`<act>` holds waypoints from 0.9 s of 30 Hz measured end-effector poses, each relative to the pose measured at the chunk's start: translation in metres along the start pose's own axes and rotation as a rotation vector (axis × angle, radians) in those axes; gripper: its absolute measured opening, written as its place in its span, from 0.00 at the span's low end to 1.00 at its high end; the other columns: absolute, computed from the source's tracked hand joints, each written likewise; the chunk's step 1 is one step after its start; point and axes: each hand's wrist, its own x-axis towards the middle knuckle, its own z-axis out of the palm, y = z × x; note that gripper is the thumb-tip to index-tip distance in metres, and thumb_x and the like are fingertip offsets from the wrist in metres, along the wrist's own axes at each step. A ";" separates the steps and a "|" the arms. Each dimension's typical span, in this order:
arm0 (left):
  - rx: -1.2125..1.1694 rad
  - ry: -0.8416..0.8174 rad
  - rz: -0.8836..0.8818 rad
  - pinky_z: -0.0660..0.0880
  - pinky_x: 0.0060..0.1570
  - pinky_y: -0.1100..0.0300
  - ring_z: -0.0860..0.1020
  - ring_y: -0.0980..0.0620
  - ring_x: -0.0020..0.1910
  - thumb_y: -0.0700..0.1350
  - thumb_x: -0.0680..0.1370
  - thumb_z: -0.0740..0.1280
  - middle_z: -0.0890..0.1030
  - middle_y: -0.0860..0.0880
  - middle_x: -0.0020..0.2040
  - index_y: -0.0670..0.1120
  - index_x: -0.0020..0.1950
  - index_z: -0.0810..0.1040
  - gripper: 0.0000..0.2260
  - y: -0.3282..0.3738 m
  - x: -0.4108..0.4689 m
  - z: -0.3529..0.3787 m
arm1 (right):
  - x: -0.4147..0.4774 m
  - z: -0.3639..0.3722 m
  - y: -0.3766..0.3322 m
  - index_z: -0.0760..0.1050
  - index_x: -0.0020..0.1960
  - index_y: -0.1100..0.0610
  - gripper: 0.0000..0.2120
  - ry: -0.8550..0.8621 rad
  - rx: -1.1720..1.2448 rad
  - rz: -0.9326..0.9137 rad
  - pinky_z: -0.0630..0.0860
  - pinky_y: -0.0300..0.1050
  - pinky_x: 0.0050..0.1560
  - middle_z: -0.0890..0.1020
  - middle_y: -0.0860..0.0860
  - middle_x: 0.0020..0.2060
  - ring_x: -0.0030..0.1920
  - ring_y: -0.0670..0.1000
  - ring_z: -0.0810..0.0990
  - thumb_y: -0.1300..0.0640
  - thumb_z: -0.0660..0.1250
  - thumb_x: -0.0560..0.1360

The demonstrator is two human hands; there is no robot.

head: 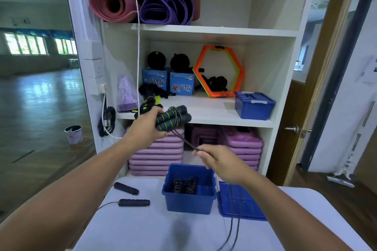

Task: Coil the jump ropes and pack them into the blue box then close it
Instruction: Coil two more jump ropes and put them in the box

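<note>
Head-worn wide-angle view, forward-down; blue box point(189, 203), table point(142, 228) close below; shelf unit point(214, 118) ahead.

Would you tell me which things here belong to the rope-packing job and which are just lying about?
Job: green-banded rope in left hand, its cord pinched by right hand; dark-handled rope on table; open blue box; lid.
Bystanders: yoga mats; orange hexagon; shelf's closed blue box.
</note>
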 end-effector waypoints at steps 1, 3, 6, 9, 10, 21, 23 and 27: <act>0.061 -0.041 0.030 0.71 0.47 0.56 0.76 0.47 0.50 0.46 0.71 0.78 0.79 0.47 0.59 0.48 0.70 0.68 0.31 -0.001 -0.001 0.001 | 0.002 -0.007 -0.004 0.78 0.53 0.50 0.12 -0.009 -0.041 -0.025 0.75 0.50 0.41 0.78 0.46 0.34 0.34 0.46 0.74 0.48 0.57 0.83; 0.128 -0.116 0.110 0.72 0.50 0.56 0.77 0.46 0.54 0.45 0.72 0.77 0.78 0.47 0.61 0.48 0.71 0.68 0.31 -0.001 -0.004 0.003 | 0.006 -0.021 -0.014 0.79 0.53 0.49 0.11 0.010 -0.111 -0.073 0.77 0.52 0.46 0.83 0.46 0.40 0.41 0.49 0.79 0.48 0.59 0.82; 0.159 -0.231 0.221 0.73 0.56 0.56 0.75 0.48 0.59 0.47 0.73 0.77 0.76 0.49 0.62 0.54 0.74 0.69 0.32 0.005 -0.015 0.007 | 0.013 -0.044 -0.034 0.81 0.53 0.50 0.10 0.024 -0.173 -0.101 0.78 0.48 0.47 0.84 0.46 0.45 0.44 0.46 0.80 0.50 0.62 0.81; 0.128 -0.371 0.309 0.72 0.64 0.54 0.73 0.53 0.64 0.55 0.72 0.77 0.76 0.54 0.67 0.58 0.75 0.68 0.34 0.017 -0.035 0.011 | 0.019 -0.066 -0.047 0.81 0.53 0.51 0.10 0.025 -0.269 -0.161 0.75 0.40 0.45 0.83 0.43 0.43 0.42 0.43 0.78 0.50 0.63 0.81; 0.085 -0.403 0.317 0.72 0.65 0.54 0.73 0.55 0.65 0.57 0.71 0.77 0.76 0.57 0.67 0.59 0.74 0.69 0.34 0.021 -0.042 0.012 | 0.022 -0.072 -0.048 0.81 0.52 0.51 0.09 0.030 -0.279 -0.174 0.73 0.35 0.43 0.81 0.40 0.40 0.40 0.40 0.77 0.50 0.63 0.81; -0.568 -0.426 0.253 0.78 0.56 0.62 0.83 0.57 0.54 0.38 0.67 0.82 0.84 0.54 0.56 0.55 0.61 0.75 0.28 0.067 -0.091 -0.025 | 0.018 -0.071 -0.012 0.84 0.41 0.58 0.10 0.113 0.311 0.024 0.75 0.41 0.41 0.84 0.55 0.34 0.35 0.47 0.79 0.50 0.74 0.70; -0.720 -0.400 0.218 0.80 0.57 0.56 0.85 0.50 0.54 0.34 0.66 0.81 0.84 0.47 0.57 0.48 0.62 0.76 0.28 0.066 -0.090 -0.028 | 0.009 -0.055 -0.002 0.81 0.44 0.58 0.03 0.125 0.442 0.117 0.75 0.34 0.39 0.83 0.50 0.37 0.33 0.39 0.80 0.62 0.69 0.76; -0.775 -0.273 0.145 0.78 0.39 0.65 0.83 0.56 0.41 0.34 0.66 0.80 0.85 0.50 0.49 0.46 0.60 0.78 0.25 0.066 -0.079 -0.031 | 0.000 -0.004 -0.001 0.74 0.39 0.55 0.15 0.183 0.415 0.165 0.67 0.30 0.33 0.76 0.45 0.30 0.28 0.40 0.72 0.68 0.59 0.81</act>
